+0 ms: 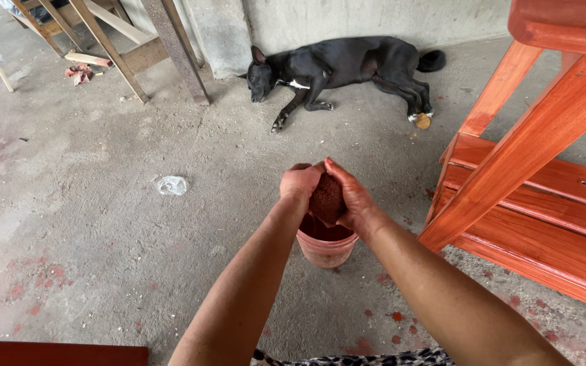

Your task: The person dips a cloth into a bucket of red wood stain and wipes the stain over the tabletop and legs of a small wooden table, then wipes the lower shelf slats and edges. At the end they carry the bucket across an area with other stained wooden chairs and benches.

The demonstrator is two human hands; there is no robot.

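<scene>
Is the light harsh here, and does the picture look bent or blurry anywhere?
Head view: soft, even daylight with no hard shadows or glare on the grey concrete floor; the wide lens stretches the forearms at the bottom edge; both hands, the reddish-brown stained cloth, the small red-stained plastic bucket and the black dog lying by the wall look sharp.

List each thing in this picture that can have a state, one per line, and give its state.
Left hand: gripping the cloth.
Right hand: gripping the cloth.
Cloth: stained red-brown, bunched, held above the bucket.
Bucket: upright, open, dark red inside.
Dog: lying on its side.
Wooden furniture: coated orange-red.
</scene>
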